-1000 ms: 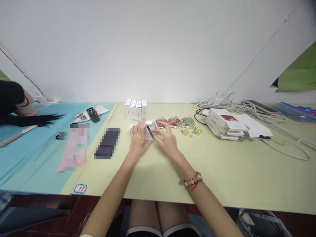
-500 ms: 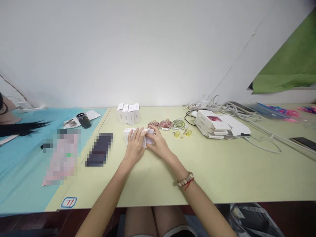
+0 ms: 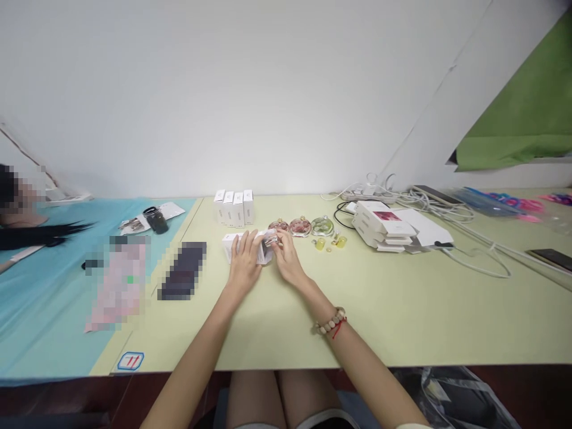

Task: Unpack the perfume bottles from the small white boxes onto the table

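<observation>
The box (image 3: 229,245) looks light and easily creased, best held by its flat sides; the shiny piece (image 3: 270,241) is probably slick and breakable, best taken by its edges. The left hand (image 3: 245,262) clasps the box beneath slightly parted fingers, open end toward 3 o'clock; there the right hand (image 3: 288,259) pinches the shiny piece.

Right hand (image 3: 288,259): went from spreading over the box's (image 3: 229,241) open end half a second earlier to pinching there.
Shiny piece (image 3: 271,241): came into sight at those fingertips.
Phone (image 3: 552,260): entered at the right edge as the view swung right.
</observation>
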The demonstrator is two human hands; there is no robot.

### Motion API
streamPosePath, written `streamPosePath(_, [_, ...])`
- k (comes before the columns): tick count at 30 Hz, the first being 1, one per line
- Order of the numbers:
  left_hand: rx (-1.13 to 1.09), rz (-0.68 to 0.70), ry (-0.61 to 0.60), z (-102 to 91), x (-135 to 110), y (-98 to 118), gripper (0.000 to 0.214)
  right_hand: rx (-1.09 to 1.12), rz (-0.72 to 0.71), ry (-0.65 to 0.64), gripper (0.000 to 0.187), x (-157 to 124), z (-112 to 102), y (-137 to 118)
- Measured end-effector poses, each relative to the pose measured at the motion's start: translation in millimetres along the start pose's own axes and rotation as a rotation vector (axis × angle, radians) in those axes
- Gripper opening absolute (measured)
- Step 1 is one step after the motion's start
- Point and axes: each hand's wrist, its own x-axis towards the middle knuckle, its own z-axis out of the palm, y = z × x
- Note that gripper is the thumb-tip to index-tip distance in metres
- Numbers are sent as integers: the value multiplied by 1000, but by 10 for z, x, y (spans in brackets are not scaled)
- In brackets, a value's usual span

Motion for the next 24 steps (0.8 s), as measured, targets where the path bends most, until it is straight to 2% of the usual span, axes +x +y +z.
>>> streamPosePath(4, [15,-12,-13,7,-2,-18,69,168,134,50,39,14,25,1])
streamPosePath(8, [-1,-42,-36,1,-6,-47,69,469,339,134,40,86,-67,-21])
streamPosePath(10, [-29,-79,-40,0,-6,-61,68,520,393,143,41,119,-119,-18])
streamPosePath(14, [-73,-164,-41,6,2,-85,67,399,472,46,41,103,-108,24])
streamPosePath(19, [-59,-173,-44,18,5,-97,68,240,489,-134,31,15,6,123])
streamPosePath(24, [-46,-170,-53,35,0,-100,66,200,507,-148,27,14,3,191])
